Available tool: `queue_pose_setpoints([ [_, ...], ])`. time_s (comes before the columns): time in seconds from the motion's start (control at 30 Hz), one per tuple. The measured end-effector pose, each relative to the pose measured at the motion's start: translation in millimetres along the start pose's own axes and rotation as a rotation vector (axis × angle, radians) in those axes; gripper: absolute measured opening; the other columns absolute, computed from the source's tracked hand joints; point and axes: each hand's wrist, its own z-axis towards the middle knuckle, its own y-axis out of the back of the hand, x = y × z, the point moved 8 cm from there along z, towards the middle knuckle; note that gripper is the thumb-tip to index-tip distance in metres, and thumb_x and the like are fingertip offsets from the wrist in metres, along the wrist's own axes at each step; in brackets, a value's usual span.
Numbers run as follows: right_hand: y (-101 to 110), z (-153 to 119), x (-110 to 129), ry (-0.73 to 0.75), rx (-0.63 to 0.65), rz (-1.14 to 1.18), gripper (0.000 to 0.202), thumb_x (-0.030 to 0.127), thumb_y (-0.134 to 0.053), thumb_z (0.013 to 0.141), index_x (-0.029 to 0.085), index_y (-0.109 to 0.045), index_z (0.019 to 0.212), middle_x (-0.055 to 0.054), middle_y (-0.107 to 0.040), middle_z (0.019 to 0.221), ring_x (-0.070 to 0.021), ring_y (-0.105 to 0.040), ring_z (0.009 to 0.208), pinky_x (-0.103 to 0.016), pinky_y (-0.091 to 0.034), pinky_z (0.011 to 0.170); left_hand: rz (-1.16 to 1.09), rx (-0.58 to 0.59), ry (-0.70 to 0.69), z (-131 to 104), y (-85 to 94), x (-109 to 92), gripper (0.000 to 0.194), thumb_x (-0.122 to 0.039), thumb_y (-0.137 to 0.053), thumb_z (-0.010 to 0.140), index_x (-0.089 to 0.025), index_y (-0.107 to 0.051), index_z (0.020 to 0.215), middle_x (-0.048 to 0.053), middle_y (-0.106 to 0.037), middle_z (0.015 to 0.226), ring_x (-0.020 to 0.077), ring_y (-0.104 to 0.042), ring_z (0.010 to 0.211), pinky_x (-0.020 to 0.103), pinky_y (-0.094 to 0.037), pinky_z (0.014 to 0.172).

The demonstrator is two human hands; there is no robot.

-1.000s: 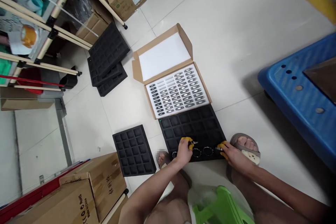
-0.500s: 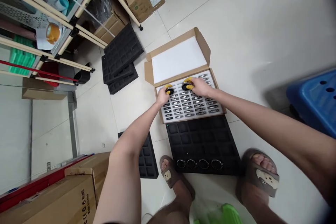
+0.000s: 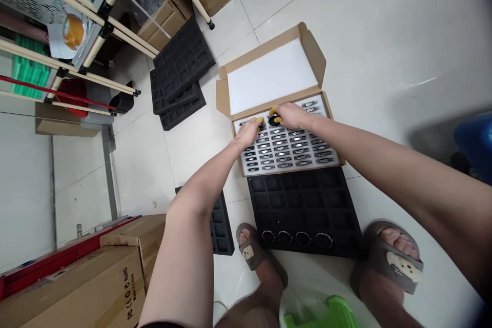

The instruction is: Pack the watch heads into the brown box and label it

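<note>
In the head view, an open cardboard box (image 3: 235, 161) holds white foam with several rows of round watch heads stood on edge in its slots. My left hand (image 3: 248, 133) is over the foam's upper left, its yellow-tipped fingers closed on a watch head (image 3: 262, 126), mostly hidden by them. Beside it, my right hand (image 3: 291, 114), also yellow-tipped, grips a black-faced watch head (image 3: 274, 120) with a silver rim. A black foam tray (image 3: 298, 197) lies against the box's near side. Several watch heads (image 3: 303, 238) sit face up in its nearest row.
Stacked black trays (image 3: 182, 64) lie on the tiled floor at left, with another tray (image 3: 222, 225) beside my left leg. A wheeled shelf rack (image 3: 105, 18) and large cartons (image 3: 92, 287) line the left. A blue plastic stool (image 3: 476, 138) stands right, and a green object (image 3: 334, 312) is below.
The view has shifted, putting the box slightly farther right. My hands have drawn closer together over the foam; the left has moved right with its watch head. Both grips stay closed.
</note>
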Motion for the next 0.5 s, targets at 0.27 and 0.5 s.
queue_pose_setpoints([
  [0.27, -14.1, -21.6, 32.6, 0.219, -0.013, -0.228, 0.022, 0.016, -0.057, 0.09, 0.011, -0.067, 0.11, -0.017, -0.073, 0.108, -0.031, -0.064, 0.105, -0.036, -0.046, 0.082, 0.156, -0.021, -0.054, -2.3, -10.3, -5.3, 0.031, -0.011, -0.049, 0.093, -0.016, -0.064, 0.119, 0.013, -0.068, 0.108, 0.0304, -0.058, 0.107, 0.041, -0.044, 0.098],
  [0.5, -24.7, -20.4, 19.2, 0.174, 0.001, -0.219, 0.023, 0.021, -0.052, 0.097, 0.01, -0.07, 0.105, -0.018, -0.071, 0.104, -0.0288, -0.067, 0.09, -0.037, -0.046, 0.078, -0.052, -0.089, 0.008, -7.6, -16.5, 15.0, 0.02, -0.017, -0.049, 0.096, -0.017, -0.067, 0.106, 0.012, -0.069, 0.102, 0.0276, -0.059, 0.101, 0.039, -0.047, 0.093],
])
